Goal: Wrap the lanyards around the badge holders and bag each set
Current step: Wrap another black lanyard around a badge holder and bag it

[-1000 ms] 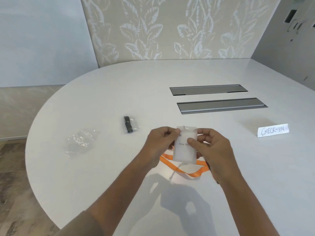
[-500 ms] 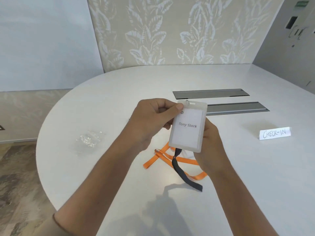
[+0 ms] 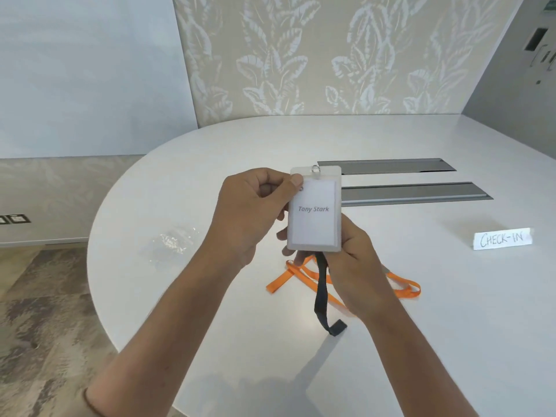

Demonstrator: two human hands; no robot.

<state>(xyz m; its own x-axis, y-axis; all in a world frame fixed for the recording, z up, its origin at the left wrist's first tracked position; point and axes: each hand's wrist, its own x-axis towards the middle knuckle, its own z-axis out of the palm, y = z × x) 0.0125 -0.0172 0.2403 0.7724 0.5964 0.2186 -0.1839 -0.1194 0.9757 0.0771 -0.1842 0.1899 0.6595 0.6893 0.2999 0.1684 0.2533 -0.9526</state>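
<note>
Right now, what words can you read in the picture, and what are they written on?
"Tony Stark": printed on the white card inside the badge holder, held up by the left hand and right hand.
"CHECK-IN": handwritten on the white sign standing on the table.
The small plates on the far left wall are too small to read.

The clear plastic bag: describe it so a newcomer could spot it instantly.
Start at the white oval table and look to its left part, left of the raised left hand. The clear plastic bag lies flat there, alone. It is crinkled and see-through, unlike the orange lanyard and the CHECK-IN sign.
</note>
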